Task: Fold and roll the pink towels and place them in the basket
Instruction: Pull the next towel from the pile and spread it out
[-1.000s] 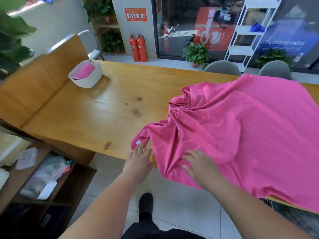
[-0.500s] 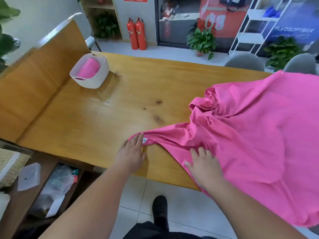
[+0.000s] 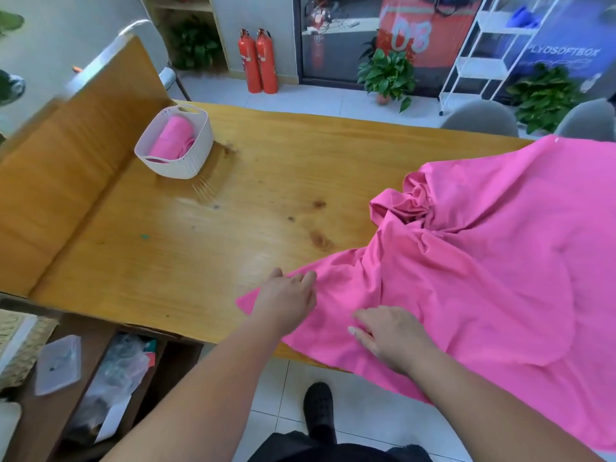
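One rolled towel point(image 3: 171, 136) already lies in the basket point(image 3: 188, 168), which stands at the far left end of the table point(image 3: 166, 261), well apart from the work. So part of the job looks done. The second towel point(image 3: 466, 278) is far from ready. It sprawls over the right half of the table, bunched into a knot of creases near its middle, and its near edge hangs off the table toward the floor. No clean fold shows in it yet. I judge it is only being spread flat, with the folding, the rolling and the carry to the basket all left to do.

The left hand point(image 3: 286, 301) rests flat on the towel's near-left corner, fingers fairly straight and gripping nothing. The corner's tip pokes out just left of it. The right hand point(image 3: 393, 338) lies just beside it on the cloth at the table's near edge, fingers spread and pressing down, not closed on anything.

Compared with half a second ago, the corner has changed shape. Then it was drawn out into a narrow point with a small white label showing by the left fingertips. Now it lies wider and flatter under the left palm, and the label is out of sight. The left hand has gone from the corner's edge to on top of the cloth. The right hand stays in much the same spot, and the basket has not moved.
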A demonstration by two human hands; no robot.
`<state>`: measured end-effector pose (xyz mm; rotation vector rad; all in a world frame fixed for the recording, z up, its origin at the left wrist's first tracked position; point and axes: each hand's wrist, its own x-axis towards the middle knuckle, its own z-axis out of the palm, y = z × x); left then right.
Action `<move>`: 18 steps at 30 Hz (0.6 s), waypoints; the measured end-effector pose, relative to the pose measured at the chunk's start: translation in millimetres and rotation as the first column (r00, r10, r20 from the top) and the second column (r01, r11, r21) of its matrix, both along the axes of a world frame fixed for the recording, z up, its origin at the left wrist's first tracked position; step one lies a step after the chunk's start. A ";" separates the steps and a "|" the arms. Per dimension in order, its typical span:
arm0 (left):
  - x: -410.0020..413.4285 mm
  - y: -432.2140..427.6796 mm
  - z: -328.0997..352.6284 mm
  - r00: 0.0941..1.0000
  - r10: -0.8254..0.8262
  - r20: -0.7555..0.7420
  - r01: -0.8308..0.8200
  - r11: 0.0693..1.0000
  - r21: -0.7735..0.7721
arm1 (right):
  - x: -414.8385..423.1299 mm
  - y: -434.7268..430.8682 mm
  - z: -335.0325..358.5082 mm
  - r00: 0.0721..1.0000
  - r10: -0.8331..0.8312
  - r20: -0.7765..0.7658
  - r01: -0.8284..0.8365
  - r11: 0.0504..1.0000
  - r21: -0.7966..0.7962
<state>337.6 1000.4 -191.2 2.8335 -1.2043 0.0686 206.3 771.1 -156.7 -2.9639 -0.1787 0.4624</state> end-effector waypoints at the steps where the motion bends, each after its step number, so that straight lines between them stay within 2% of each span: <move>1: 0.9 0.1 1.7 1.000 -0.004 0.020 0.004 1.000 0.012 | 1.1 -0.4 1.1 1.000 0.008 0.007 -0.008 1.000 0.017; 3: 3.7 2.2 -0.5 0.999 -0.019 0.048 0.019 1.000 0.015 | 2.1 -1.5 -4.0 0.991 0.011 0.136 -0.015 0.999 0.031; 5: 3.6 -0.1 -1.7 0.999 -0.041 -0.029 0.040 0.999 -0.026 | 4.2 1.4 -6.3 0.960 -0.075 0.268 0.066 0.997 0.042; 7: 0.8 -7.2 -0.8 0.972 -0.108 -0.208 0.103 0.994 -0.035 | 9.9 6.8 -4.1 0.946 -0.203 0.252 0.197 0.979 0.048; 9: -3.1 -15.4 -3.3 0.941 -0.138 -0.310 0.156 0.987 0.034 | 12.7 8.2 -4.4 0.927 -0.345 0.147 0.341 0.939 0.052; 11: 0.2 -16.9 -4.7 0.960 -0.054 -0.275 0.081 0.993 0.087 | 13.7 1.7 -6.6 0.899 -0.438 -0.006 0.437 0.896 0.073; 13: 10.5 -11.0 -5.5 0.980 0.094 -0.177 -0.074 0.990 0.118 | 11.9 -8.0 -5.3 0.877 -0.468 -0.105 0.475 0.878 0.055; 15: 22.8 -5.0 -2.7 0.980 0.185 -0.077 -0.174 0.976 0.134 | 10.5 -15.5 -3.3 0.877 -0.459 -0.141 0.463 0.886 -0.009; 18: 33.4 -8.3 9.3 0.982 0.182 0.050 -0.188 0.965 0.183 | 13.9 -15.5 0.2 0.899 -0.418 -0.132 0.411 0.908 -0.080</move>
